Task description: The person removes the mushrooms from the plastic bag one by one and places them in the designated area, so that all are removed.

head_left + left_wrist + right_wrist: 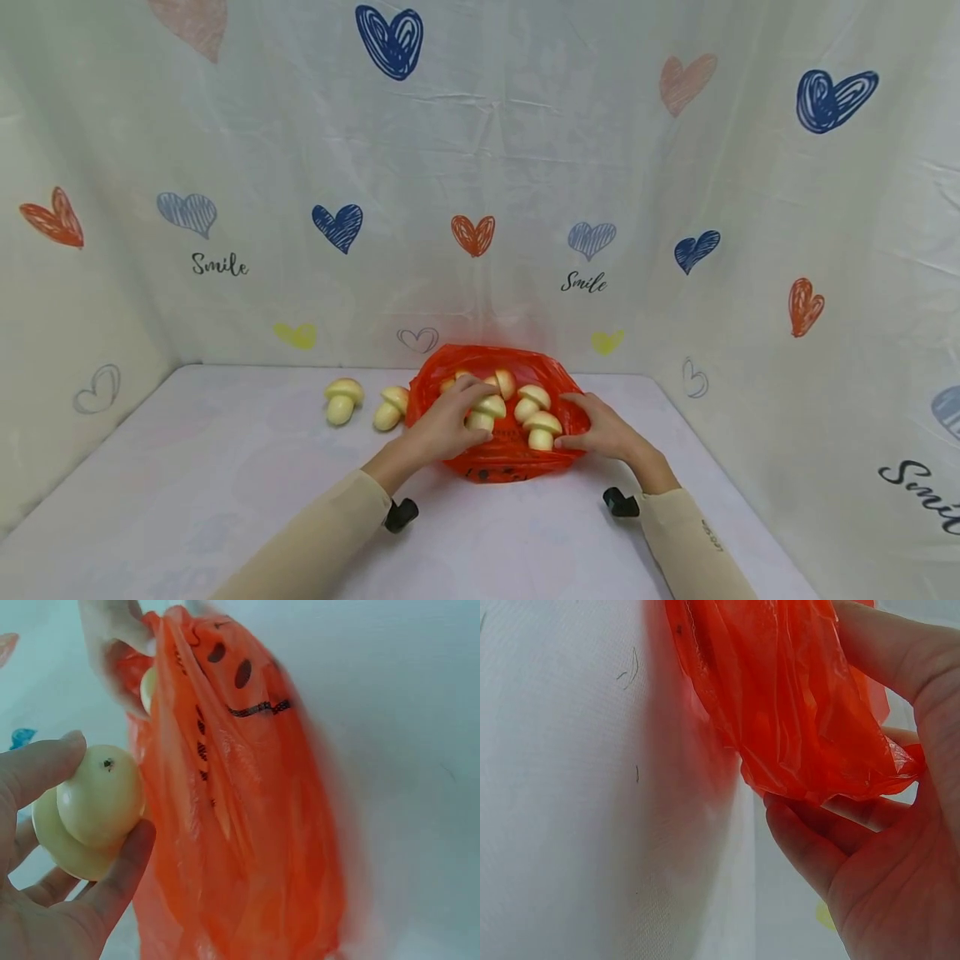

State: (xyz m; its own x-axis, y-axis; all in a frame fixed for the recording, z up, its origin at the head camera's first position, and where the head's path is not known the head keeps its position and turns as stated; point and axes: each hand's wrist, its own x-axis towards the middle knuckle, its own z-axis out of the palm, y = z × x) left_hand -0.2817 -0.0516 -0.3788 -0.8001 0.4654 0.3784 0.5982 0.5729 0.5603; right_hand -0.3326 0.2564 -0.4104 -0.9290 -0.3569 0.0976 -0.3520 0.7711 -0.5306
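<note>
My left hand [447,418] holds a toy mushroom [487,408] with a pale stem and rounded cap over the mouth of a red plastic bag [498,471]. In the left wrist view, thumb and fingers pinch that mushroom [101,796] just beside the bag's wall [240,817]. Several more mushrooms [542,429] with yellow-and-reddish caps lie inside the bag. At the bag's right side, my right hand [606,432] grips its edge. The right wrist view has the thin plastic [787,705] bunched between thumb and fingers [802,840].
Two more mushrooms stand left of the bag: one upright [341,402], the other tilted [391,408] close to the bag's side. The white table [262,500] ends at the back against a white curtain [480,158] printed with hearts. Black wrist cameras [621,502] hang under both sleeves.
</note>
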